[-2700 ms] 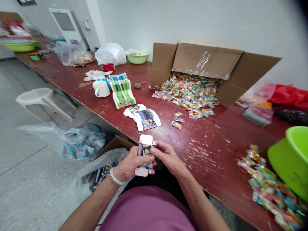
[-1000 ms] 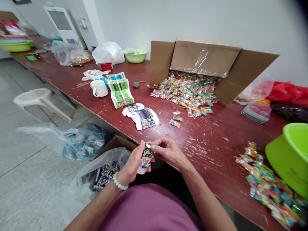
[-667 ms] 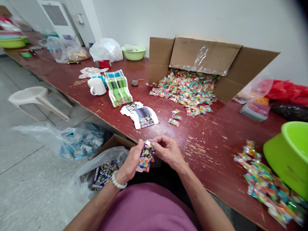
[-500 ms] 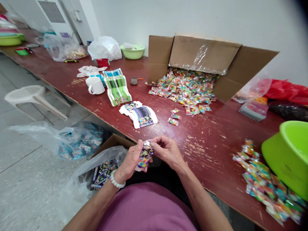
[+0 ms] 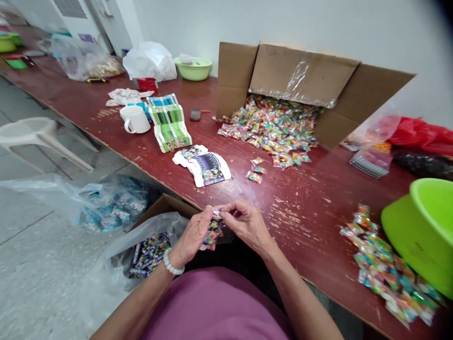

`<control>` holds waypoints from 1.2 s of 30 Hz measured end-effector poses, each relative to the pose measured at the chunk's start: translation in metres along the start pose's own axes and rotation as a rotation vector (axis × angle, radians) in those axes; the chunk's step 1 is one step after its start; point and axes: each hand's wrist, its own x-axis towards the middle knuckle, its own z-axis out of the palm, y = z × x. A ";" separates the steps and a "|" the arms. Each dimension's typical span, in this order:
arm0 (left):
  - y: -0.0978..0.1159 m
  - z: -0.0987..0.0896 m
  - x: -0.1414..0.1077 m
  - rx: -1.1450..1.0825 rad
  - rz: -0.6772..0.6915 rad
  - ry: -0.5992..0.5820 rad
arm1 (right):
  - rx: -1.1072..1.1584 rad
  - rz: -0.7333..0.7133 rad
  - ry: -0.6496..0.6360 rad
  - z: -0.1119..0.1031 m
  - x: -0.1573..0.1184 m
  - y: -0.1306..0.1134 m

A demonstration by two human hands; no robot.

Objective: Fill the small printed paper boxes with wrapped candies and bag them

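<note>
A small dark printed candy box [image 5: 214,230] is held just in front of the table's near edge. My left hand [image 5: 194,236] is wrapped around its left side, thumb near the top. At the box's white top flap, my right hand [image 5: 246,224] pinches with thumb and forefinger. Flat purple box blanks [image 5: 208,166] lie on the table beyond my hands, with green box blanks [image 5: 171,125] behind them. To the right of the purple blanks sit a few wrapped candies [image 5: 255,176]. Finished-looking purple boxes [image 5: 150,255] fill a clear bag below on the left.
A cardboard carton [image 5: 304,75] spills many wrapped candies [image 5: 272,127] onto the table. At right stand a green basin [image 5: 403,231] and another candy pile [image 5: 389,269]. A white mug [image 5: 136,119], a plastic stool [image 5: 31,132] and a bag of blue packs [image 5: 113,208] are at left.
Both hands stay on the candy box, and the fingers at its top flap have shifted slightly, with the flap now lower. The camera view has moved a little.
</note>
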 end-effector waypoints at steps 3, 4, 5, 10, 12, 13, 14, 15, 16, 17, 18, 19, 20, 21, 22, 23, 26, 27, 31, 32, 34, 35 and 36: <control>0.003 0.001 -0.001 0.019 -0.021 0.001 | -0.064 -0.058 -0.136 -0.011 0.006 -0.003; 0.004 0.002 0.000 0.009 -0.030 0.010 | -0.042 -0.042 -0.197 -0.014 0.008 -0.003; 0.004 0.004 0.000 -0.019 -0.038 0.023 | 0.006 -0.013 -0.247 -0.015 0.008 -0.002; -0.002 0.012 0.006 -0.318 -0.049 0.112 | 0.237 0.021 -0.160 0.002 -0.001 0.004; -0.006 0.012 0.007 -0.395 -0.065 0.141 | 0.215 -0.019 -0.120 0.011 -0.005 0.008; -0.007 0.012 0.007 -0.417 -0.080 0.140 | 0.186 -0.037 -0.127 0.014 -0.004 0.011; -0.008 0.012 0.006 -0.436 -0.094 0.128 | 0.144 -0.060 -0.134 0.013 -0.001 0.015; -0.008 0.012 0.006 -0.454 -0.104 0.106 | 0.092 -0.085 -0.129 0.010 0.004 0.019; -0.008 0.011 0.004 -0.475 -0.111 0.079 | 0.027 -0.109 -0.105 0.004 0.012 0.025; -0.007 0.011 0.003 -0.491 -0.117 0.054 | -0.054 -0.126 -0.042 -0.005 0.022 0.032; -0.008 0.011 0.001 -0.500 -0.127 0.031 | -0.153 -0.116 0.039 -0.014 0.033 0.041; -0.009 0.011 -0.002 -0.496 -0.139 0.011 | -0.269 -0.077 0.156 -0.025 0.044 0.049; -0.011 0.009 -0.004 -0.479 -0.153 -0.010 | -0.416 0.011 0.270 -0.035 0.055 0.058; -0.015 0.007 -0.006 -0.450 -0.169 -0.036 | -0.561 0.125 0.341 -0.045 0.064 0.068; -0.021 0.004 -0.008 -0.416 -0.186 -0.065 | -0.604 0.183 0.378 -0.054 0.072 0.077; -0.027 -0.001 -0.010 -0.378 -0.203 -0.098 | -0.634 0.229 0.397 -0.060 0.077 0.085; -0.046 -0.026 -0.014 -0.221 -0.228 -0.163 | -0.650 0.305 0.401 -0.072 0.082 0.102; -0.051 -0.036 -0.014 -0.142 -0.224 -0.173 | -0.647 0.315 0.395 -0.074 0.082 0.105; -0.054 -0.076 -0.013 0.275 -0.256 -0.362 | -0.573 0.290 0.337 -0.072 0.075 0.101; -0.053 -0.082 -0.013 0.365 -0.285 -0.436 | -0.540 0.276 0.316 -0.068 0.071 0.096; -0.049 -0.089 -0.014 0.455 -0.319 -0.517 | -0.460 0.243 0.265 -0.055 0.058 0.084; -0.046 -0.090 -0.014 0.437 -0.317 -0.507 | -0.393 0.229 0.231 -0.046 0.050 0.076; -0.043 -0.088 -0.015 0.381 -0.301 -0.472 | -0.307 0.212 0.186 -0.037 0.040 0.068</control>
